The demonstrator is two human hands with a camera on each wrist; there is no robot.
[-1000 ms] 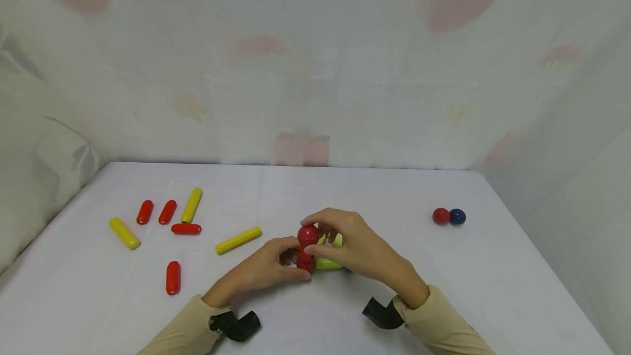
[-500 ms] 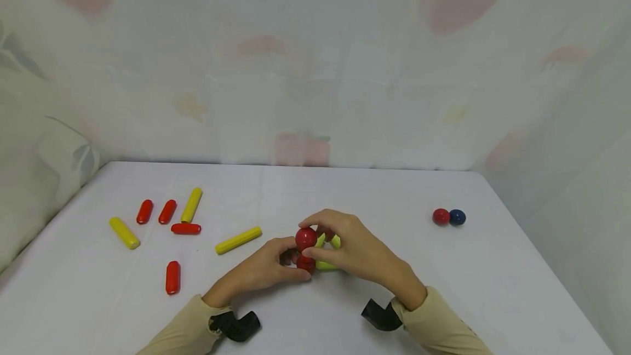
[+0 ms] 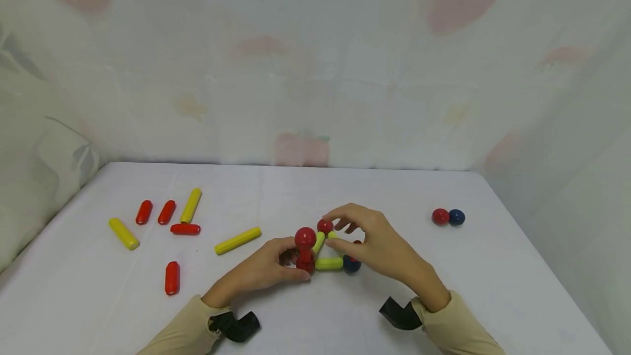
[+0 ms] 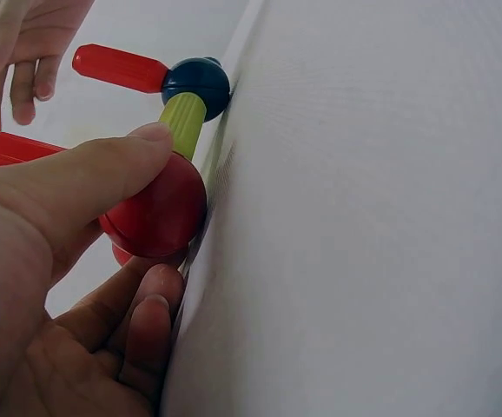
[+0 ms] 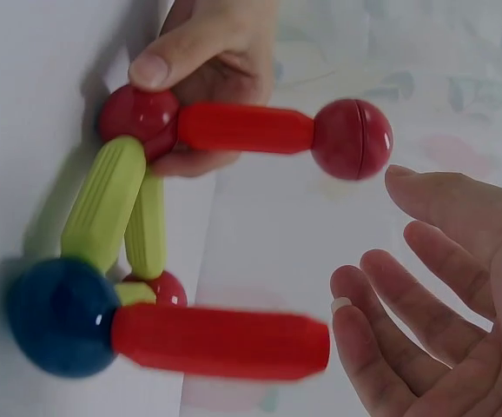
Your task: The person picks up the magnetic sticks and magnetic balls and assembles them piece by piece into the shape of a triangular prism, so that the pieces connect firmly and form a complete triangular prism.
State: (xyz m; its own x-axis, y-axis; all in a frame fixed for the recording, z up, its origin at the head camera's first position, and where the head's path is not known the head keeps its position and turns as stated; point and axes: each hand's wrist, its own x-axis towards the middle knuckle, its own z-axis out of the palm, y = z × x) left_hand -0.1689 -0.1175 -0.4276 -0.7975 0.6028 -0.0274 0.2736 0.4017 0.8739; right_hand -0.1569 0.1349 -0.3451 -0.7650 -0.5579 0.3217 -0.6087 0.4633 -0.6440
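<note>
A triangle of yellow-green rods (image 3: 329,263) lies on the table with balls at its corners. My left hand (image 3: 268,267) pinches the near-left red ball (image 4: 160,208) between thumb and fingers. Upright from that ball stands a red rod (image 5: 247,128), topped by another red ball (image 5: 353,139). A second red rod (image 5: 221,341) rises from the dark blue ball (image 5: 64,317) at the right corner, its tip bare. At the back corner sits one more red ball (image 3: 325,226). My right hand (image 3: 370,237) is held over the triangle with fingers spread, apart from the top ball and holding nothing.
Several short red rods (image 3: 172,278) and longer yellow rods (image 3: 238,240) lie scattered on the left of the white table (image 3: 394,190). A loose red ball (image 3: 440,216) and a dark blue ball (image 3: 457,217) sit together at the right. A patterned cloth hangs behind.
The right hand lowered the upper red ball slightly, then let go of it and moved right. The ball now stays on the upright red rod. The left hand has kept its place.
</note>
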